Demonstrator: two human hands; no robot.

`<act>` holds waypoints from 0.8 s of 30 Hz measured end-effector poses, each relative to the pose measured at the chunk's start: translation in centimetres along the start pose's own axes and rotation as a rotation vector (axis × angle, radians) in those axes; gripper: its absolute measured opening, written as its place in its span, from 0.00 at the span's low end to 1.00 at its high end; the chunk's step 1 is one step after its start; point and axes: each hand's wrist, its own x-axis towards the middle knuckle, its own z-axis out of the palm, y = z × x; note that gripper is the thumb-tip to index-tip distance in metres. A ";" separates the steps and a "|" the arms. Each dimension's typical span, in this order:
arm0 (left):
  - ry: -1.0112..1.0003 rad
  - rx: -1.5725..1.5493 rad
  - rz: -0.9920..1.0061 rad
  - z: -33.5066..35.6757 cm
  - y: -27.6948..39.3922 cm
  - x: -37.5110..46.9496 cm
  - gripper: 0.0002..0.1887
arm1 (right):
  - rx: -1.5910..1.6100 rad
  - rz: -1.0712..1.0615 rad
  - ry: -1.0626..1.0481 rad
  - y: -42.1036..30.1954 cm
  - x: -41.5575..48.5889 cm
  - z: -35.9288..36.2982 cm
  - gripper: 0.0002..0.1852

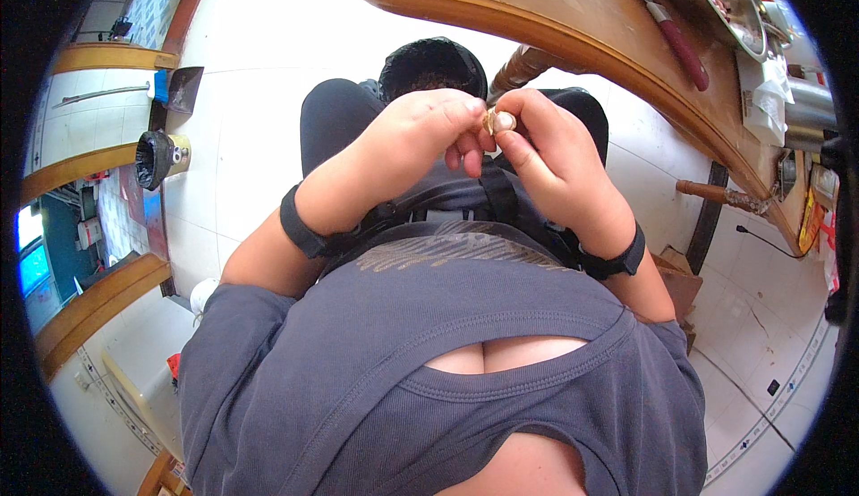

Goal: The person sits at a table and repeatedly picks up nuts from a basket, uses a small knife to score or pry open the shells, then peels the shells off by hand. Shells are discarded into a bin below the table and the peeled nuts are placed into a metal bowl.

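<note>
Between my fingertips is a small pale tan piece (pixel 500 121) that looks like a peanut in its shell, with a whitish rounded end. My right hand (pixel 560 150) pinches it between thumb and index finger. My left hand (pixel 429 127) grips its other side with the thumb and fingertips, the lower fingers curled beneath. Just beyond both hands, between my knees, stands a bin lined with a black bag (pixel 433 66). Dark brownish scraps lie inside it, partly hidden by my left hand.
A wooden table (pixel 537 6) curves along the upper right. On it lie a knife with a dark red handle (pixel 681 50), a metal tray (pixel 755 40) of small pinkish pieces and a tissue pack (pixel 765 103). A dustpan (pixel 184 90) and another lined bin (pixel 154 160) stand at left.
</note>
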 end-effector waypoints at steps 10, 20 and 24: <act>0.005 -0.166 -0.008 -0.7 -0.4 0.3 0.18 | -0.011 -0.026 0.083 0.3 0.2 0.3 0.07; 0.007 -0.113 0.043 -0.4 -0.8 1.0 0.17 | 0.250 0.050 0.111 0.4 0.4 0.4 0.12; 0.023 -0.083 0.075 -0.6 -1.1 1.0 0.18 | 0.321 0.074 0.108 0.6 0.4 0.4 0.11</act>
